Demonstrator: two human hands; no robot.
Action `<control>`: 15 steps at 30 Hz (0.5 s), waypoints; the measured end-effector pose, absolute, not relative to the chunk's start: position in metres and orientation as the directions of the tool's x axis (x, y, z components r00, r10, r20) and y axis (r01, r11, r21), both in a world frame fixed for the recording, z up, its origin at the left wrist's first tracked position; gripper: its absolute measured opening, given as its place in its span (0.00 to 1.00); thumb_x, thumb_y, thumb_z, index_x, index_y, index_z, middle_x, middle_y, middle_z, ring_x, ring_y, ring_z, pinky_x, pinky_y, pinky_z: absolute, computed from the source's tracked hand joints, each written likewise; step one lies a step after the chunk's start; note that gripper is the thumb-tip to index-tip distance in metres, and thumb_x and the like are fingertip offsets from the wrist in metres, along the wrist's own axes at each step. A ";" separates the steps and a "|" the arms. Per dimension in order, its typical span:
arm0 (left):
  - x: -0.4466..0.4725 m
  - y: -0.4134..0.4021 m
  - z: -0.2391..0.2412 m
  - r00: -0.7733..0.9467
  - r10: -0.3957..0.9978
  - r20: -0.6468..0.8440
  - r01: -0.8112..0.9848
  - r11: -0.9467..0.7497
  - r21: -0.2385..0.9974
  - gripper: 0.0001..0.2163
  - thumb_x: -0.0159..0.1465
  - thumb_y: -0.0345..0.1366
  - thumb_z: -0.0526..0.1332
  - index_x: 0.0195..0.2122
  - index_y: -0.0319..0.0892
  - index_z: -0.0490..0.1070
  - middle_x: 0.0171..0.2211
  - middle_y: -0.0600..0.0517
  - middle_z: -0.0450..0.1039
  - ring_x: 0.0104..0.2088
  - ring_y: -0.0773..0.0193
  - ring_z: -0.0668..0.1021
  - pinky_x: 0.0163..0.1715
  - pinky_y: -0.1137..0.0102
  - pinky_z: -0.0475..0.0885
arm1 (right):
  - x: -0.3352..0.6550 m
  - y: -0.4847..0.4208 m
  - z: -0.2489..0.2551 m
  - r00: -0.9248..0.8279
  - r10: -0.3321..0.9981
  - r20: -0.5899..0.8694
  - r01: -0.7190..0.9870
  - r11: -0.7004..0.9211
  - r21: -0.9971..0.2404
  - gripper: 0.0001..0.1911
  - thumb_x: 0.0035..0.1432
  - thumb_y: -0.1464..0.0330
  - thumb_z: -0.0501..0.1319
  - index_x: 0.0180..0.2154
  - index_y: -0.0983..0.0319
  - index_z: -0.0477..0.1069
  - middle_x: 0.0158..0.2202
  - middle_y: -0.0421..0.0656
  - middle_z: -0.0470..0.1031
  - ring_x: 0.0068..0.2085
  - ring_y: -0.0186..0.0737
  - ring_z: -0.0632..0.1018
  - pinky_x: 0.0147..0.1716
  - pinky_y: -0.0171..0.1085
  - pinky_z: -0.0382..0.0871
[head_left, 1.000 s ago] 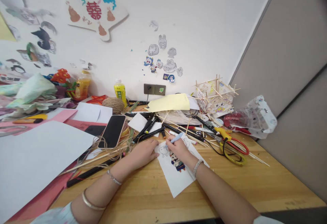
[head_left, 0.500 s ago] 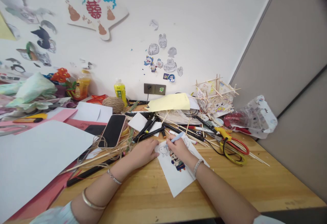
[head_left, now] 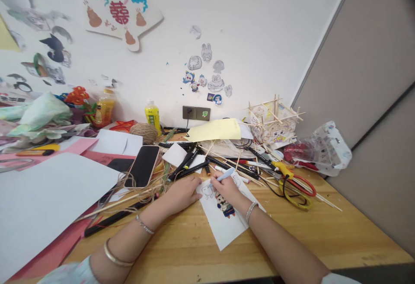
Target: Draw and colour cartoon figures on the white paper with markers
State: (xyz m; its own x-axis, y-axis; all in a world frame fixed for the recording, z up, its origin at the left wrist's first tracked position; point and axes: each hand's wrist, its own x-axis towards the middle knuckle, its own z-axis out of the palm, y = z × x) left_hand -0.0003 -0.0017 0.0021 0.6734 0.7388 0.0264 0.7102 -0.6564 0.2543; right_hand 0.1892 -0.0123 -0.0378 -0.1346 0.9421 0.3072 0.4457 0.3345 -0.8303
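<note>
A light blue pen [head_left: 226,174] is pinched in my right hand [head_left: 228,189], its tip down at a sheet of white paper [head_left: 221,235]. Outline drawings show on the sheet, a rounded one by the pen tip, plus a coloured cartoon figure [head_left: 224,206] partly under my right hand. My left hand [head_left: 184,194] lies flat on the table, its fingertips at the paper's upper left edge and nothing in its grasp. Black markers [head_left: 187,163] lie in a heap just beyond both hands.
A phone [head_left: 142,166], twine and sticks lie left of my left hand. Large white paper [head_left: 48,206] covers the table's left side. Yellow-and-red-handled tools [head_left: 285,169], sticks and plastic packaging [head_left: 324,148] crowd the right. Two bottles, including a yellow-green one [head_left: 152,117], stand by the wall.
Hardly anything differs. My right hand and the pen show at most a tiny shift at the drawing; my left hand stays in place.
</note>
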 end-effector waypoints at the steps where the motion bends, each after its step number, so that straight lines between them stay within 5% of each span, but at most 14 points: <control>1: 0.000 -0.002 0.002 0.675 0.737 0.027 0.709 -0.658 0.253 0.08 0.62 0.36 0.57 0.41 0.42 0.66 0.41 0.46 0.71 0.41 0.54 0.74 0.40 0.65 0.68 | 0.189 -0.013 -0.037 -0.154 0.941 0.301 0.438 0.338 -0.833 0.12 0.59 0.70 0.52 0.23 0.59 0.60 0.20 0.34 0.64 0.23 0.34 0.68 0.25 0.31 0.62; 15: -0.001 0.000 -0.001 0.685 0.728 0.033 0.699 -0.670 0.250 0.09 0.62 0.35 0.57 0.43 0.42 0.66 0.42 0.46 0.71 0.43 0.55 0.74 0.41 0.66 0.67 | 0.188 -0.014 -0.037 -0.209 0.938 0.276 0.403 0.339 -0.850 0.10 0.59 0.69 0.53 0.25 0.60 0.63 0.21 0.35 0.67 0.24 0.34 0.69 0.27 0.32 0.62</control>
State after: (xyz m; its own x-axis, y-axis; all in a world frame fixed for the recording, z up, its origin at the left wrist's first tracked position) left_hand -0.0008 0.0004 -0.0012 0.6853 0.7275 0.0332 0.6992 -0.6700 0.2496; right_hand 0.1882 -0.0137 -0.0371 -0.2089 0.9383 0.2756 0.4030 0.3394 -0.8500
